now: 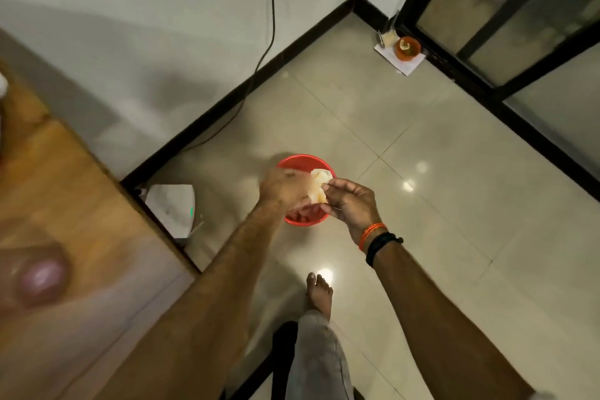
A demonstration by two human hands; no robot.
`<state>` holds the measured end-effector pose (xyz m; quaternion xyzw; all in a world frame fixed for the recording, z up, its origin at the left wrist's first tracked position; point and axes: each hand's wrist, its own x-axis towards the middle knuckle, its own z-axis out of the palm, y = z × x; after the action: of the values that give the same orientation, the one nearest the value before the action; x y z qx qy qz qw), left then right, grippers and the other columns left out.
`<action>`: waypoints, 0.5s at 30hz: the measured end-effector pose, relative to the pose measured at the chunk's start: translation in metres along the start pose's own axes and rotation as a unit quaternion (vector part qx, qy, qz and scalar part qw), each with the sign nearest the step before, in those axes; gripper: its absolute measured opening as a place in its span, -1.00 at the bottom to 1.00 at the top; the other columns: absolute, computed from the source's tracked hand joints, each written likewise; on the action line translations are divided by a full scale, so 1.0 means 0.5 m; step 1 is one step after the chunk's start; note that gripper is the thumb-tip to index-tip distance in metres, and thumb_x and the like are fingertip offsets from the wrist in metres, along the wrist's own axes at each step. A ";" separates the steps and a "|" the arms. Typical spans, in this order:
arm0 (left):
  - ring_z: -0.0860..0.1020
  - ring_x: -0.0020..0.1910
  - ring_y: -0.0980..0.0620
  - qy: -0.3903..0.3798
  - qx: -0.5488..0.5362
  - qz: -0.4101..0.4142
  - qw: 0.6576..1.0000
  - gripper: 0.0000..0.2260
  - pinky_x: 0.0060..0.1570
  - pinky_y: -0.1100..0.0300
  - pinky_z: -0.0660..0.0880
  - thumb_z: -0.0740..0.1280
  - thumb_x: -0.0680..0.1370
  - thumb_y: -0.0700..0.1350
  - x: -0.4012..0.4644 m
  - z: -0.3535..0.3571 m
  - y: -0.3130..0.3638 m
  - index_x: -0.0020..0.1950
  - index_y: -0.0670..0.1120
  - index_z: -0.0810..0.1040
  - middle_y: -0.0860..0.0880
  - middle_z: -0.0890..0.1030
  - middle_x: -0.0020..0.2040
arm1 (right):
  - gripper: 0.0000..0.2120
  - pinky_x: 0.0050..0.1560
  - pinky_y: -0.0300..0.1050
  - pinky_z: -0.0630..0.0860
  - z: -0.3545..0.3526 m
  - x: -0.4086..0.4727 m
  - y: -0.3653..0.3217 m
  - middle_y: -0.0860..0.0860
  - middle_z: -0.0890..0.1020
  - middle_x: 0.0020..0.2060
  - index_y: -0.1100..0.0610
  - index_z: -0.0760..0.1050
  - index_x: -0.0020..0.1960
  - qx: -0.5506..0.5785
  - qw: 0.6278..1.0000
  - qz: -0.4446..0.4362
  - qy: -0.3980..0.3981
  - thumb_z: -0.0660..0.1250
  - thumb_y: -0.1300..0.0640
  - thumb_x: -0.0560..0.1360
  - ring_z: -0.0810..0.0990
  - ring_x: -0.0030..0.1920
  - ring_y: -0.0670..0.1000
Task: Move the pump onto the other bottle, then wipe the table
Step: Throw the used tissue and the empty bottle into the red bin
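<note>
Holding a pale crumpled cloth (pixel 318 186) between both hands over a red tub (pixel 305 162) on the floor (pixel 438 172), well away from the table (pixel 65 188). Gripped on its near side by the left hand (pixel 281 187), fingers curled into the fabric, though blurred by motion. Pinched on its other side by the right hand (pixel 352 201), thumb and fingertips closed on an edge, remaining fingers loosely bent. Wrapped round the right wrist, an orange thread (pixel 370 234) and a black band (pixel 381 245). Directly beneath the hands, the tub, its rim showing beyond the knuckles and below the palms; contents hard to make out. Left of the left forearm, the wooden table edge, with a blurred rounded purplish object (pixel 40 276) on it near the bottom corner; cannot tell what that is. Neither pump nor bottles clearly seen anywhere. Between the table and the left hand, low on the floor, a white object (pixel 173 208) with a small green light. Below the hands, a bare foot (pixel 319 292) and a grey trouser leg (pixel 319 357). Beyond the hands, a black skirting (pixel 259 75) along a white wall (pixel 146 10), with a dark cable (pixel 271 26) hanging down. Far beyond the right hand, in the corner, a small orange pot (pixel 407 48) on white paper (pixel 401 63), beside a dark-framed glass door (pixel 503 10).
</note>
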<state>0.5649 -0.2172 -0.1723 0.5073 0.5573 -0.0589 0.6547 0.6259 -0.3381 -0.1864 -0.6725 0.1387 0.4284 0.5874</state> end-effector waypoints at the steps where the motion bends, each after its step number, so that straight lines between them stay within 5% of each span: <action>1: 0.62 -0.16 -0.11 -0.001 -0.004 -0.023 1.000 -0.85 -0.21 0.09 0.66 0.31 0.54 -0.37 0.015 0.009 -0.003 0.06 -0.25 0.62 -0.23 0.64 0.04 | -0.78 -0.21 -0.15 0.66 -0.003 0.021 0.011 0.21 0.65 0.01 0.34 0.56 0.12 -0.002 1.000 0.010 0.008 0.39 0.36 0.48 0.65 -0.11 0.09; 5: 0.58 -0.27 -0.02 -0.024 0.053 -0.064 0.996 -0.72 -0.16 0.13 0.59 0.26 0.60 -0.29 0.091 0.036 -0.025 0.30 -0.32 0.51 -0.16 0.58 -0.06 | -0.90 -0.34 -0.21 0.63 -0.015 0.111 0.057 0.13 0.65 -0.16 0.23 0.58 -0.08 -0.021 0.999 0.040 0.027 0.40 0.39 0.46 0.63 -0.21 0.04; 8: 0.65 -0.39 0.04 -0.016 0.061 -0.075 0.995 -0.76 -0.21 0.15 0.66 0.31 0.56 -0.32 0.135 0.052 -0.037 0.21 -0.31 0.56 -0.10 0.68 -0.27 | -0.85 -0.29 -0.16 0.64 -0.018 0.176 0.080 0.12 0.67 -0.13 0.17 0.60 -0.13 -0.046 0.997 0.049 0.044 0.39 0.40 0.46 0.67 -0.18 0.07; 11: 0.66 -0.09 -0.18 0.027 0.076 -0.064 0.995 -0.77 0.02 -0.04 0.58 0.37 0.51 -0.28 0.166 0.068 -0.041 0.14 -0.31 0.62 -0.34 0.65 0.07 | -0.77 0.10 0.13 0.60 -0.019 0.225 0.091 0.17 0.66 -0.04 0.05 0.57 -0.20 -0.112 0.989 0.069 0.060 0.32 0.36 0.47 0.64 -0.05 0.22; 12: 0.50 -0.13 -0.02 0.042 0.083 -0.059 0.994 -0.75 -0.02 -0.07 0.56 0.36 0.51 -0.26 0.172 0.069 -0.042 0.15 -0.33 0.61 -0.34 0.61 0.13 | -0.78 0.17 0.18 0.55 -0.020 0.234 0.090 0.16 0.64 -0.07 0.06 0.55 -0.23 -0.131 0.986 0.077 0.063 0.30 0.35 0.47 0.60 -0.04 0.21; 13: 0.43 0.26 -0.29 0.054 0.090 -0.059 0.993 -0.74 0.03 -0.15 0.56 0.36 0.52 -0.24 0.176 0.068 -0.043 0.15 -0.34 0.60 -0.33 0.59 0.16 | -0.79 0.22 0.20 0.52 -0.021 0.239 0.090 0.16 0.61 -0.08 0.06 0.54 -0.23 -0.144 0.984 0.084 0.064 0.30 0.34 0.47 0.57 -0.03 0.21; 15: 0.55 0.20 -0.38 0.064 0.110 -0.066 0.990 -0.73 0.13 -0.23 0.52 0.35 0.53 -0.21 0.182 0.063 -0.045 0.15 -0.34 0.59 -0.36 0.57 0.19 | -0.86 0.26 0.19 0.50 -0.024 0.241 0.085 0.19 0.62 -0.01 0.09 0.55 -0.15 -0.155 0.982 0.091 0.063 0.33 0.32 0.46 0.59 0.07 0.25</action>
<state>0.6055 -0.2063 -0.2620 0.5411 0.6207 -0.1301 0.5523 0.6731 -0.3225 -0.3047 -0.7658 0.1676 0.4530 0.4246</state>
